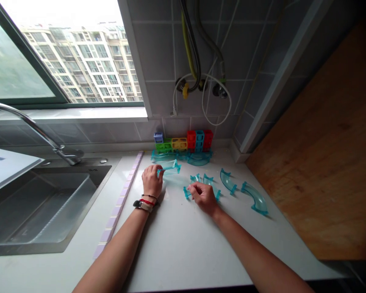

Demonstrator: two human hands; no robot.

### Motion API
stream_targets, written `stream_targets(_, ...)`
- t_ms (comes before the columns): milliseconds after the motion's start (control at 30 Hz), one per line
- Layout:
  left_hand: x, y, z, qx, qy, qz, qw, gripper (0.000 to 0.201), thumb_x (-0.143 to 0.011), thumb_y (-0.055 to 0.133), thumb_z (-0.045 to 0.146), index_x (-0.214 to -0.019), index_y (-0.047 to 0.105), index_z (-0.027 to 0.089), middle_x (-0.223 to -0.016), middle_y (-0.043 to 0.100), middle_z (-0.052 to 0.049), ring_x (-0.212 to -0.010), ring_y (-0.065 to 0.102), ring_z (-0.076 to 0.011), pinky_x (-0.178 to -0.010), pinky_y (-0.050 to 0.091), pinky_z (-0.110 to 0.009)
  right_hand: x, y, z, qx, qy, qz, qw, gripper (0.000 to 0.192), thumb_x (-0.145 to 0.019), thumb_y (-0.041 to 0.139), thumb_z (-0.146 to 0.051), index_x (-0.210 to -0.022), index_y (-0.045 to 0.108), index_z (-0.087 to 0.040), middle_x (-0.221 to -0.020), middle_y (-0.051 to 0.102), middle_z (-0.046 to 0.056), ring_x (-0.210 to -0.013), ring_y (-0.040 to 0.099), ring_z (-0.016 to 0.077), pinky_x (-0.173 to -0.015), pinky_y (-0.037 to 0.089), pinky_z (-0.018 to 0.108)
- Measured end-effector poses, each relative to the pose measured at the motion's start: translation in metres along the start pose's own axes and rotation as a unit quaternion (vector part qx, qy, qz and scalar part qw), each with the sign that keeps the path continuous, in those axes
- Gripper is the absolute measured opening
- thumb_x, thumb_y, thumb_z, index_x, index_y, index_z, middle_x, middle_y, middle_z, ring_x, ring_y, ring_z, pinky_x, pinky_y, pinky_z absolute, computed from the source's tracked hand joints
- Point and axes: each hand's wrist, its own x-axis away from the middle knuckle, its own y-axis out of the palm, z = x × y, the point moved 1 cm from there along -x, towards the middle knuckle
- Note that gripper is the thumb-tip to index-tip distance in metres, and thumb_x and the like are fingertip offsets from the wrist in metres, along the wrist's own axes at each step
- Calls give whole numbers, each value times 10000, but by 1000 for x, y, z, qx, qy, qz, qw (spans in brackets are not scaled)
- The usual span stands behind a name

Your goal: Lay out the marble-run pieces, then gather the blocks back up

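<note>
My left hand (153, 180) is closed on one end of a clear teal track piece (171, 168), held just in front of the row at the back. My right hand (203, 196) has its fingers curled in on a small teal track piece (186, 193), which they partly cover. Behind that hand, another teal track piece (208, 179) shows only in part. To the right lie two curved teal track pieces (228, 181), the larger curved track piece (258, 199) being farther out. More clear teal track pieces (199, 158) lie along the blocks at the back.
Coloured hollow blocks, including red blocks (191, 141), green blocks (164, 145) and yellow blocks (179, 143), stand against the wall. A lilac strip (118, 203) runs beside the sink (64, 245) and faucet (45, 138). A wooden panel (320, 162) borders the counter's right side.
</note>
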Motion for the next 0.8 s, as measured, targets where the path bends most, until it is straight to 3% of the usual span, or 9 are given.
stream_targets(133, 7, 6, 14, 148, -34, -7, 988, 208, -1010, 516, 446, -985, 501, 240, -934, 642, -65, -930, 653, -256, -879, 513, -414, -3, -1, 0, -27, 11, 31, 999, 346, -988, 584, -484, -870, 708, -183, -589, 587, -14, -514, 548, 143, -522, 456, 267)
stream_targets(233, 18, 13, 31, 267, -47, -76, 959, 311, -1006, 511, 544, -971, 459, 240, -841, 613, -15, -754, 636, -186, -733, 536, -327, -5, -2, 1, -40, 11, 55, 998, 344, -948, 654, -498, -1096, 684, -188, -842, 663, 30, -625, 591, 138, -550, 489, 249)
stream_targets(300, 27, 17, 43, 329, -51, -132, 934, 366, -965, 592, 575, -941, 479, 228, -803, 604, 0, -711, 614, -162, -697, 532, -298, -5, -1, 1, -45, 7, 60, 997, 476, -885, 738, -490, -1253, 620, -213, -1078, 656, 66, -675, 597, 123, -550, 493, 235)
stream_targets(367, 37, 19, 54, 375, -56, -179, 908, 395, -911, 694, 563, -900, 519, 208, -776, 592, 7, -698, 588, -142, -675, 513, -266, -6, -1, 1, -45, 0, 52, 998, 571, -826, 803, -464, -1301, 584, -234, -1180, 631, 74, -659, 576, 103, -537, 482, 226)
stream_targets(600, 48, 20, 67, 468, -122, -279, 829, 361, -929, 691, 522, -932, 553, 188, -766, 590, 16, -618, 553, -106, -610, 497, -241, -5, -2, -5, -33, -9, 29, 999, 229, -911, 718, -430, -939, 668, -209, -928, 640, 31, -673, 588, 134, -517, 434, 230)
stream_targets(700, 46, 19, 66, 487, -141, -294, 810, 364, -921, 683, 526, -933, 556, 185, -739, 592, 13, -574, 559, -110, -580, 495, -251, -6, -4, -11, -33, -25, 10, 999, 281, -950, 653, -417, -763, 632, -209, -876, 634, 40, -770, 615, 174, -600, 473, 265)
stream_targets(800, 42, 18, 64, 490, -153, -274, 813, 371, -917, 666, 542, -942, 564, 186, -710, 590, 19, -538, 552, -107, -595, 515, -271, -8, -7, -12, -32, -37, 14, 999, 363, -960, 613, -405, -659, 528, -221, -794, 568, 26, -797, 582, 188, -681, 472, 301)
